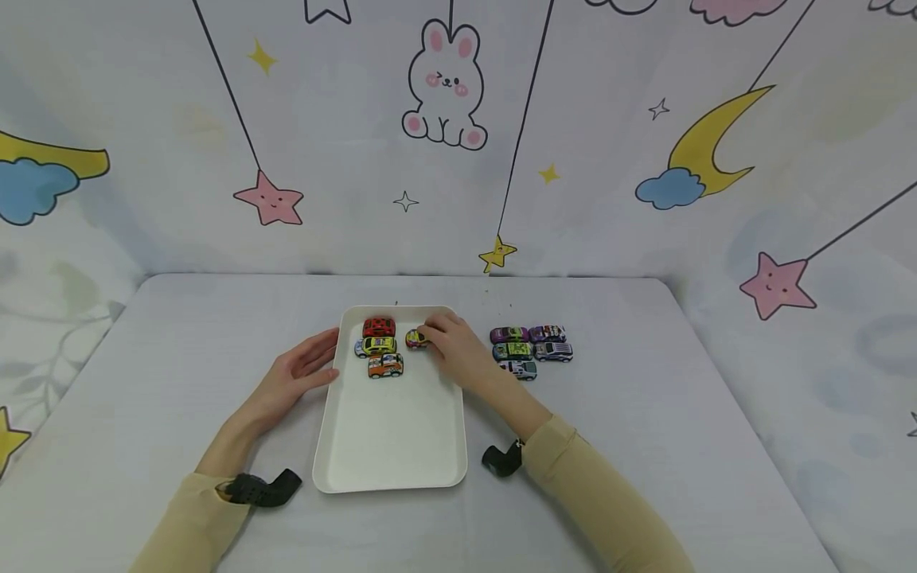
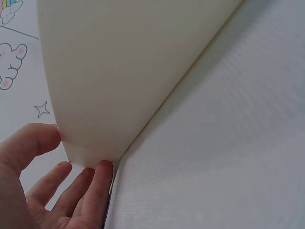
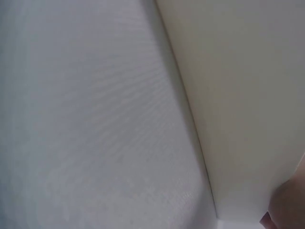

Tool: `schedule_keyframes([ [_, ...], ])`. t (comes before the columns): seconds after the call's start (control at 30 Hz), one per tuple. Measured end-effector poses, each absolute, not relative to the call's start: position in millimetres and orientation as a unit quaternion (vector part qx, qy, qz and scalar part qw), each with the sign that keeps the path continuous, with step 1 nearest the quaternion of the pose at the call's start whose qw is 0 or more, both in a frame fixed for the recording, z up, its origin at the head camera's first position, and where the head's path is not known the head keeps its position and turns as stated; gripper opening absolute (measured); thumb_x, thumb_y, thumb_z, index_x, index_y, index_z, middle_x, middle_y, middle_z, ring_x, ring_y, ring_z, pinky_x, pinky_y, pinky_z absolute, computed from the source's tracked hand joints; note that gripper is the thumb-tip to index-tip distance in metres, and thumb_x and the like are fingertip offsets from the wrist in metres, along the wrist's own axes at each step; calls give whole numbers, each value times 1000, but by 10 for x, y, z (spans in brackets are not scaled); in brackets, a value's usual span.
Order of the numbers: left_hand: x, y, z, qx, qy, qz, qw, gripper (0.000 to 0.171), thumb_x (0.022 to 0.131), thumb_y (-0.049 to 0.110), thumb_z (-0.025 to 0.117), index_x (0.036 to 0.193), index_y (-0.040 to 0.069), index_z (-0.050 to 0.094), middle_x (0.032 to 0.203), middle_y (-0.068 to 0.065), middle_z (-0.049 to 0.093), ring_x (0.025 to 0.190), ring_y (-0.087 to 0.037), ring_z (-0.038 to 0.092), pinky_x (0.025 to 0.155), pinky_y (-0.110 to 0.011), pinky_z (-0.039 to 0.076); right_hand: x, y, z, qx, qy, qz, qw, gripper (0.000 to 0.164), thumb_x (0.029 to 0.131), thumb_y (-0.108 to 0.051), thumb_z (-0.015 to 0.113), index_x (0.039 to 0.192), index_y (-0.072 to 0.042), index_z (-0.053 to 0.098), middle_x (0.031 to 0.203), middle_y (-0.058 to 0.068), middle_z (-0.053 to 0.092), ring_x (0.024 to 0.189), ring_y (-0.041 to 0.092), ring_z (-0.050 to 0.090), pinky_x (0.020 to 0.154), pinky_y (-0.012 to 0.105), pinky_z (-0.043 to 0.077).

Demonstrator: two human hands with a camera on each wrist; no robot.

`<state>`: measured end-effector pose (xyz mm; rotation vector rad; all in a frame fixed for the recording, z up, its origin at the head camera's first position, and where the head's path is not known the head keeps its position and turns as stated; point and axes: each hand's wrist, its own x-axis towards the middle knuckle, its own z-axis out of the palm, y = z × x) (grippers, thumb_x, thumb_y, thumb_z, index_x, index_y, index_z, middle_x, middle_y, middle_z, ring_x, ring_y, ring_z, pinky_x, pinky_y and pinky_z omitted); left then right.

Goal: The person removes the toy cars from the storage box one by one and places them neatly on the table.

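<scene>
A white tray lies on the table with three small toy cars near its far left: a red one, a yellow one and an orange one. My right hand reaches over the tray's right rim and pinches a yellow and purple toy car beside them; the fingers cover its right end. My left hand touches the left side of the tray, fingers nearly straight. In the left wrist view, its fingertips are against the tray's outer wall.
Right of the tray stand several more toy cars in two columns, among them a purple one, a green one and a silver one. My right forearm partly hides the nearest, a white one. A cartoon-printed backdrop rises behind the table.
</scene>
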<state>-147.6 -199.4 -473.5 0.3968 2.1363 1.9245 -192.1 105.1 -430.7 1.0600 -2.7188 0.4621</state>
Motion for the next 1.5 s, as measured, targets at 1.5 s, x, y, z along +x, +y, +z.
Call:
schedule_keyframes([
  [1.5,-1487,-2005,-4744,135,730,659,120,68,90,14,64,148,16,28,153,-11,27,139,-28,28,99,-12,38,-1683,1473,-4358,358,-865,301,182,30,87,-1,64,116,-5,65,114,7,59,107,19,53,88,31,51],
])
